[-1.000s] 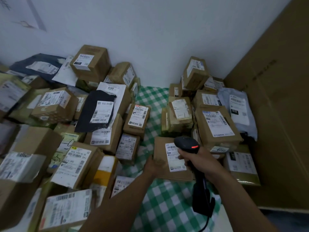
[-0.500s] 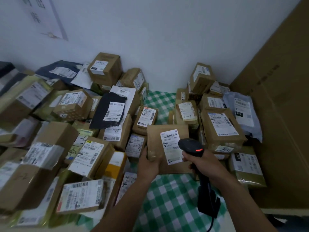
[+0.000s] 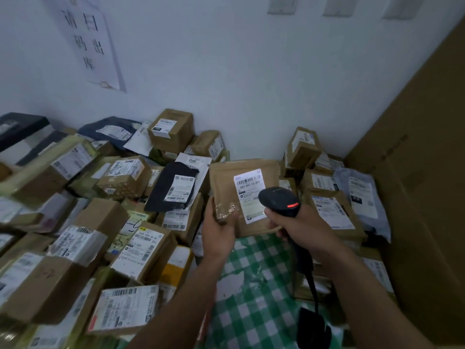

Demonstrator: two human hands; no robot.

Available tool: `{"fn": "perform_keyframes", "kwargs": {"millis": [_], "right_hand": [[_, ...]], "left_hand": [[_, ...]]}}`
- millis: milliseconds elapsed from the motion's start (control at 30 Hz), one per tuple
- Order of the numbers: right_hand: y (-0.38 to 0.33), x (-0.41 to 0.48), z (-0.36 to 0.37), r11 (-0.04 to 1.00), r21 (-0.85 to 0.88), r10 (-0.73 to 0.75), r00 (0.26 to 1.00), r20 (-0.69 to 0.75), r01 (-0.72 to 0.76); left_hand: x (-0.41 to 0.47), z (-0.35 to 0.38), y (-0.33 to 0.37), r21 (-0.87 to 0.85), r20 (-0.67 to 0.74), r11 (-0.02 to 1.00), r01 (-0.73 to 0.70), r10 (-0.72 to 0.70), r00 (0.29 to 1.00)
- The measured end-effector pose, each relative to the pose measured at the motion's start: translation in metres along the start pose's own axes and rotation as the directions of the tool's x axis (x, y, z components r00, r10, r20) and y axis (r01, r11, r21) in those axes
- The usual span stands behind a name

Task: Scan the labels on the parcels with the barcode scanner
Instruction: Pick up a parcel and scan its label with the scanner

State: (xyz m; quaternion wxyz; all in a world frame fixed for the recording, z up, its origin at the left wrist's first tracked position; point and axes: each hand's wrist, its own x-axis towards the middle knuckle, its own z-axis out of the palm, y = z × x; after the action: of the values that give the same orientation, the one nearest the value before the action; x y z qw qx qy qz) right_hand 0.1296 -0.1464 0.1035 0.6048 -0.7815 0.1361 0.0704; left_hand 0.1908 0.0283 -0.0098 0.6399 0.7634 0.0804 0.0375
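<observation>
- Head view: a person's left hand (image 3: 219, 233) grips the lower left corner of a flat brown parcel (image 3: 226, 180). The thumb is pressed on the front over a patch of clear tape, and the other fingers are hidden behind.
- Held upright above a green-and-white checked cloth (image 3: 251, 285), the parcel shows its white label (image 3: 250, 195) to the camera, just right of the left thumb.
- Curled tight round the handle of a black scanner (image 3: 279, 201), the right hand (image 3: 299, 222) sits just below the parcel's lower right corner; whether a finger presses the trigger cannot be told.
- Rising up and to the left out of the right fingers, the scanner's head overlaps the label's lower right edge, with a red light glowing on its back.
- Below the right palm a dark cord (image 3: 310, 278) drops toward the bottom of the frame.
- Left of the left fingers, labelled boxes (image 3: 141, 250) and a black mailing bag (image 3: 171, 190) lie heaped together.
- Beyond the right knuckles, more labelled boxes and a pale grey bag (image 3: 362, 195) rest against a tall cardboard sheet (image 3: 415, 197).
- High above both hands, a paper notice (image 3: 90, 44) hangs on the white wall.
</observation>
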Motion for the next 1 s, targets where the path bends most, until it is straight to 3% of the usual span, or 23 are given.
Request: {"fn": "perform_keyframes", "kwargs": {"millis": [433, 733, 1000], "right_hand": [[-0.02, 0.001, 0.006, 0.998, -0.05, -0.023, 0.999, 0.039, 0.025], [-0.019, 0.007, 0.005, 0.995, -0.103, -0.007, 0.997, 0.071, 0.014], [-0.017, 0.018, 0.003, 0.999, -0.038, -0.017, 0.997, 0.075, 0.02]], "left_hand": [[0.037, 0.002, -0.007, 0.068, -0.093, 0.997, -0.035, 0.041, 0.995], [0.04, 0.002, -0.015, 0.076, -0.083, 0.997, -0.007, 0.014, 0.996], [0.054, 0.002, -0.016, 0.029, -0.091, 0.999, -0.021, 0.024, 0.996]]}}
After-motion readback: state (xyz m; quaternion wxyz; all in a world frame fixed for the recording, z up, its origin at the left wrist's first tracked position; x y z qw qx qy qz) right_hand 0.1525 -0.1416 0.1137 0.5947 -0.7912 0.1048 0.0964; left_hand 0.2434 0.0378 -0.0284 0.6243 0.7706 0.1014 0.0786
